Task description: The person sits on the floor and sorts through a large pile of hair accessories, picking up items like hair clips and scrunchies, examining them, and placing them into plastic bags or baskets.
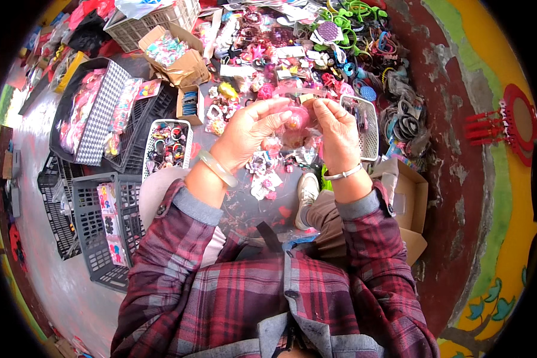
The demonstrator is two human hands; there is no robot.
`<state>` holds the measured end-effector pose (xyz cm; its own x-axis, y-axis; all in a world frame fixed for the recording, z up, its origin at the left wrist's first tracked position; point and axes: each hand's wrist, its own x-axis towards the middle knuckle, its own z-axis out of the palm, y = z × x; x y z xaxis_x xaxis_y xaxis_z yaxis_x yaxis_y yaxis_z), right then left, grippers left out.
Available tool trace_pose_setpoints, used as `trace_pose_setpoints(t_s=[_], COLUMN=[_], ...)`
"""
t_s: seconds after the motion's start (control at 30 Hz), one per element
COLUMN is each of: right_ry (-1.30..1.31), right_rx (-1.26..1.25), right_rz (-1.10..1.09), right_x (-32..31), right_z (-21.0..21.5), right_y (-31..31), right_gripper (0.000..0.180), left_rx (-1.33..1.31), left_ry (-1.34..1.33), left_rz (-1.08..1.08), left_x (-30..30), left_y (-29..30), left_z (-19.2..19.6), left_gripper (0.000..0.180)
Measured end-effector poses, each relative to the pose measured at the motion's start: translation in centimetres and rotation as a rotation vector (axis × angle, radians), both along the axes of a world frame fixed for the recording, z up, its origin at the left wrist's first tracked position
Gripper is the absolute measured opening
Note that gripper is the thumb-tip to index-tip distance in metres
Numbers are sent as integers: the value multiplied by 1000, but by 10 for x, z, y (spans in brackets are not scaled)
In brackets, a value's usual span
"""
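Observation:
In front of my chest, both hands hold up a clear plastic bag (293, 141) with a pink, round, fluffy-looking thing (297, 119) at it; whether that lies inside cannot be made out. My left hand (250, 128) is closed at the bag's left side, thumb against the pink thing. My right hand (338, 128) pinches the bag's upper right edge, beside a small tan tag (307, 99). Below the bag, pink and white hair ornaments (265, 179) lie on the dark floor (244, 206).
Piles of hair ties and headbands (340, 24) spread ahead. White baskets (188, 143) (373, 152) stand on both sides. A grey crate (92, 232), a checked box (101, 119) and an open carton (182, 65) are at left. At right are a cardboard box (420, 194) and a painted wall (489, 59).

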<state>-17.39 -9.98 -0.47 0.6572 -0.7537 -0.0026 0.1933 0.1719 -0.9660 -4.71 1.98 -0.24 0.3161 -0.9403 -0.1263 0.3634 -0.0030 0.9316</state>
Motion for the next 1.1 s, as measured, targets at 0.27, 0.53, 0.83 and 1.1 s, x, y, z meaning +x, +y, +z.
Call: trace_pose_setpoints(t_s=[0.27, 0.53, 0.83, 1.1], right_ry=[-22, -27, 199, 261], right_rx=[60, 91, -741, -1447], right_rz=[97, 34, -325, -52], right_x=[0, 2, 8, 10], right_z=[3, -10, 2, 3], right_y=[4, 0, 1, 12], right_gripper=[18, 17, 5, 18], left_rx=[-55, -101, -22, -82], left_ry=[352, 536, 440, 206], left_rz=[65, 36, 98, -46], left_x=[-1, 3, -2, -14], left_y=[-3, 0, 0, -3], left_z=[-5, -7, -14, -28], left_gripper=[30, 29, 29, 24])
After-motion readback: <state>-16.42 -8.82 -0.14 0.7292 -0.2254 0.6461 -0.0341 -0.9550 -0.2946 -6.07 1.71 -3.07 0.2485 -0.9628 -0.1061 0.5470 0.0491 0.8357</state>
